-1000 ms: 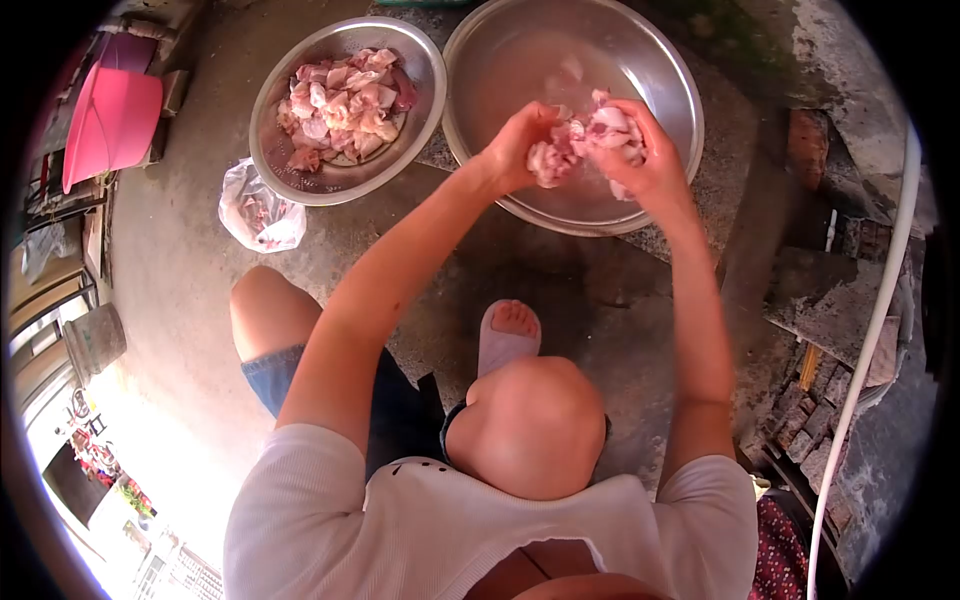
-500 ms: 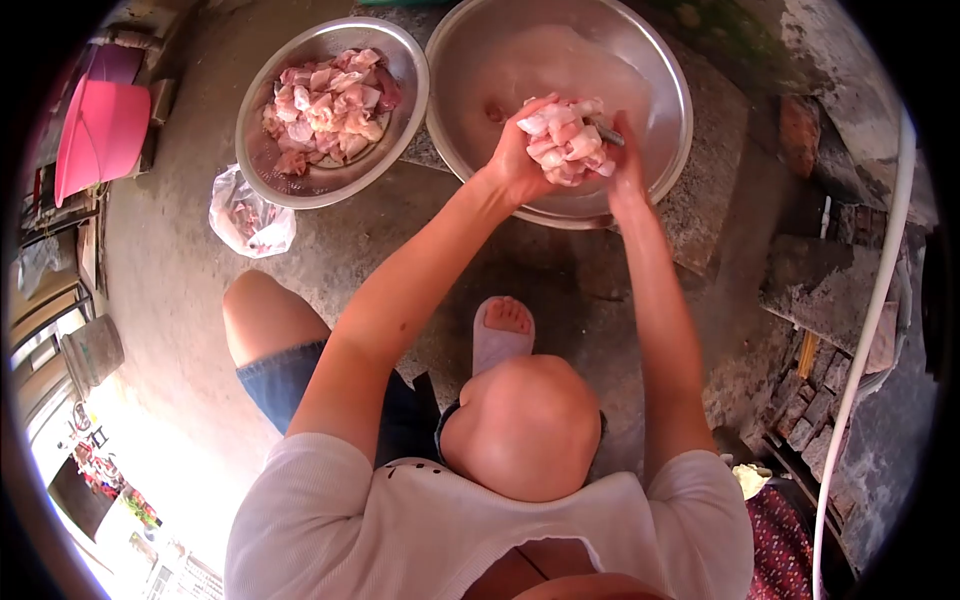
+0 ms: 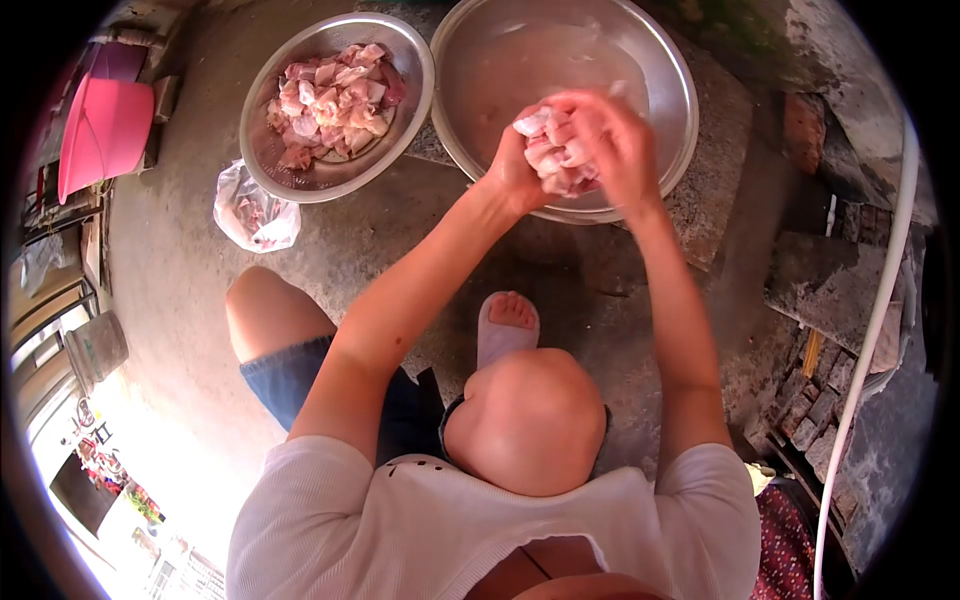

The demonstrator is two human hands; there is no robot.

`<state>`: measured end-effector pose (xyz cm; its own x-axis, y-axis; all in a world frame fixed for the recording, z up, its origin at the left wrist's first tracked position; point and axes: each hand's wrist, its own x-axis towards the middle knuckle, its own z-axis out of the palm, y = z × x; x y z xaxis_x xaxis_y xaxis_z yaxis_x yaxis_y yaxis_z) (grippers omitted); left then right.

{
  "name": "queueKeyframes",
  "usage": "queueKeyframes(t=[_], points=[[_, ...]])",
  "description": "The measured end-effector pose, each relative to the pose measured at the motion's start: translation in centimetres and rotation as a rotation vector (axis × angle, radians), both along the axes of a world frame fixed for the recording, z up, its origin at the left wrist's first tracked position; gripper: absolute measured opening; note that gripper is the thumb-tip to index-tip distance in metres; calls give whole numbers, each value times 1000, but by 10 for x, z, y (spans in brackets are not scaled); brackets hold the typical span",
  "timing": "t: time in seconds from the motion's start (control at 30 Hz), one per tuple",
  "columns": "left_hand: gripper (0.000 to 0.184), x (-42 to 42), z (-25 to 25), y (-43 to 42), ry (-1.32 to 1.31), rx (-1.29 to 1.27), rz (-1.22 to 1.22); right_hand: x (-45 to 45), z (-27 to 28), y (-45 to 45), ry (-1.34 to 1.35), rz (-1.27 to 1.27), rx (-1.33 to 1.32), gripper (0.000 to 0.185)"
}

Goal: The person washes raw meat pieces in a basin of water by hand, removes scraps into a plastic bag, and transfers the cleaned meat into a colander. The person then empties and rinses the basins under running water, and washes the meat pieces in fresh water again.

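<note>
Chunks of raw meat (image 3: 556,160) are bunched between my two hands, over the near side of a large metal basin (image 3: 686,120) that holds cloudy water. My left hand (image 3: 512,172) cups the bunch from the left. Across its right side lies my right hand (image 3: 615,145), fingers curled over the pieces and slightly blurred. Part of the meat is hidden behind the right hand. To the left, a second metal basin (image 3: 412,128) holds a pile of cut raw meat (image 3: 338,100).
A clear plastic bag (image 3: 256,212) with small scraps lies on the concrete floor below the left basin. A pink bucket (image 3: 108,130) stands at the far left. A white hose (image 3: 868,350) runs down the right side, near stacked bricks (image 3: 822,405).
My right hand has come up and over the meat, its fingers now covering the right side of the bunch. My left hand still cups the meat in nearly the same place.
</note>
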<state>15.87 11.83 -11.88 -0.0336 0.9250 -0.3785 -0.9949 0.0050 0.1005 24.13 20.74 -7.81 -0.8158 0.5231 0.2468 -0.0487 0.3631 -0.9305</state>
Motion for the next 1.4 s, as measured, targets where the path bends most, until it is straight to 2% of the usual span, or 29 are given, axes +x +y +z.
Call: queueKeyframes(t=[0.03,0.1,0.13,0.17,0.23,0.27,0.33,0.37,0.67,0.73,0.83,0.97,1.07,1.1,1.13,1.17,1.2,1.23,1.33,1.37,1.4], points=[[31,2,-9,2,-35,47,45,1,6,-10,-2,6,433,22],[27,7,-17,8,-105,141,139,0,-2,-12,26,-48,884,24],[22,16,-10,9,-8,-54,203,0,-9,-10,48,-112,903,25],[19,17,-11,9,-12,57,178,1,-16,-5,75,-169,916,25],[19,20,-48,22,-117,227,179,2,-23,-2,112,-181,877,19],[15,19,-62,31,-273,395,108,1,-26,0,133,-190,874,17],[16,35,-63,39,-99,201,283,1,-26,3,171,-208,904,12],[16,38,-65,42,-63,143,296,0,-26,3,184,-206,905,11],[19,30,-44,40,-43,138,158,6,-38,3,165,-239,919,8],[18,30,-42,36,4,49,183,10,-28,-7,86,-232,893,9],[17,22,-25,24,122,-147,235,-8,-33,-12,193,-227,954,9],[27,-74,24,-37,577,-45,401,-90,-1,-50,388,-82,952,16],[37,-165,44,-96,955,8,366,-127,30,-74,456,120,662,27],[45,-177,67,-104,933,-302,318,-131,30,-74,504,138,561,27],[50,-194,76,-106,1118,-640,200,-132,25,-66,491,147,548,17],[51,-237,57,-112,1441,-910,-142,-138,-7,-48,452,188,493,18],[47,-264,43,-115,1946,-947,-419,-122,-18,-26,125,157,505,16],[44,-278,37,-115,2444,-935,-729,-118,-54,6,2,49,578,14],[34,-208,98,-43,2776,-1087,-908,-77,-158,137,-861,-277,584,46],[27,-202,71,-30,3142,-462,-497,-75,-171,140,-832,-294,436,47],[24,-190,33,8,2823,-417,-369,-73,-183,143,-798,-318,292,48]])
